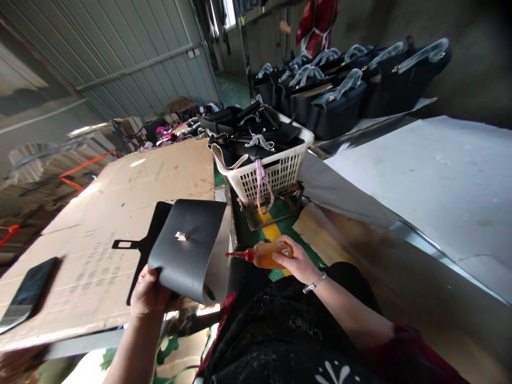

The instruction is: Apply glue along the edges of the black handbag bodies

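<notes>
My left hand grips the lower left edge of a black leather bag panel, thumb on top, its fingers hidden beneath. A small silver metal clasp sits on the panel, which curves so that its pale underside shows at the right. Under it lies another flat black piece with a slotted tab pointing left. In my right hand is a squeeze bottle of amber liquid, wrapped by my fingers. Its red nozzle points left at the panel's right edge, seemingly a short way from it.
Cardboard covers the table, where a phone lies at the left. A white plastic basket full of black pieces stands ahead. Finished-looking black handbags crowd the back right, beside a white-topped table.
</notes>
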{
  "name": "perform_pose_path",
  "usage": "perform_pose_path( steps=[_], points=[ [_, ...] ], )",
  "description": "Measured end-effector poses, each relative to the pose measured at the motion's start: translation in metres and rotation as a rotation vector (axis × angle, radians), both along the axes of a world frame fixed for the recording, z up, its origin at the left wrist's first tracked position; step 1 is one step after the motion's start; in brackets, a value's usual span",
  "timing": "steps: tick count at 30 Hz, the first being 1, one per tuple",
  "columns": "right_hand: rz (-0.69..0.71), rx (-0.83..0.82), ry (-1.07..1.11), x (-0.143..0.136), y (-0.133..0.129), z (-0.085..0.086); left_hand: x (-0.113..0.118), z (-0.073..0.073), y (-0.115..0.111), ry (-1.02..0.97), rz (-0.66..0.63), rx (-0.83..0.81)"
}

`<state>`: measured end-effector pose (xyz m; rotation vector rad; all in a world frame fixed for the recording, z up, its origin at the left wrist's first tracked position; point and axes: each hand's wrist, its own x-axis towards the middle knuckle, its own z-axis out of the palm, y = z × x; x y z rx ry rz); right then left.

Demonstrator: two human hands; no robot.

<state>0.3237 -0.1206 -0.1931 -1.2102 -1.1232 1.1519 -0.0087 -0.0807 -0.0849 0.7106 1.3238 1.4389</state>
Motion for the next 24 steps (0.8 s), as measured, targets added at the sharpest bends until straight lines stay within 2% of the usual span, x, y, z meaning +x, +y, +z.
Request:
perform_pose_path(
  steps=[7, 11, 15, 18, 21, 24],
  points=[
    [0.225, -0.027, 0.051, 0.001, -0.023, 0.003, -0.002, -0.003, 0.003, -0.006, 0.055, 0.007],
    [0.284, -0.059, 0.097, -0.001, -0.032, 0.001, -0.002, -0.004, 0.004, -0.003, 0.043, 0.003],
    [0.142, -0.033, 0.065, -0.004, -0.027, 0.001, 0.001, 0.0, 0.005, -0.006, 0.038, -0.011],
    [-0.012, -0.066, 0.105, -0.002, -0.021, 0.003, 0.005, 0.013, 0.006, 0.015, 0.022, -0.031],
    [-0.109, -0.111, 0.172, 0.0, -0.021, 0.003, 0.007, 0.034, 0.01, 0.055, -0.152, -0.118],
    [-0.17, -0.139, 0.275, -0.001, -0.025, -0.005, 0.006, 0.056, 0.019, 0.118, -0.366, -0.306]
  ],
)
